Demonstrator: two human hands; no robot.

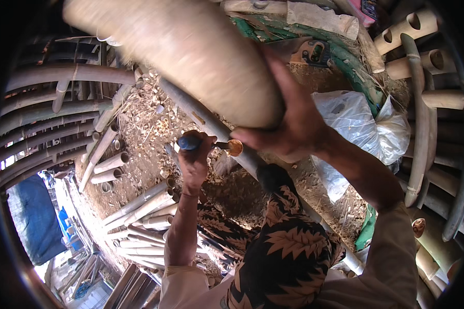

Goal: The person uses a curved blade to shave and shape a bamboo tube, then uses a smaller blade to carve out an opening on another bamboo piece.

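Observation:
My right hand (300, 121) grips the near end of a thick, pale wooden club (191, 56), raised close to the camera and smeared by motion. My left hand (194, 162) is closed around the blue handle of a chisel (189, 142). The chisel's metal shaft points right, to a round orange cut (235, 148) on a long greyish bamboo pole (250, 162). That pole runs slantwise beneath both hands and past my leg in dark leaf-patterned cloth (294, 252). The exact contact of the chisel's tip is hard to make out.
A handsaw (313, 53) lies beyond my right hand. Clear plastic sheeting (348, 123) is bunched at the right, near bamboo pieces with cut holes (407, 31). Bamboo poles (144, 206) are piled at the left. Wood chips (152, 123) cover the ground. A bamboo rack (62, 110) stands far left.

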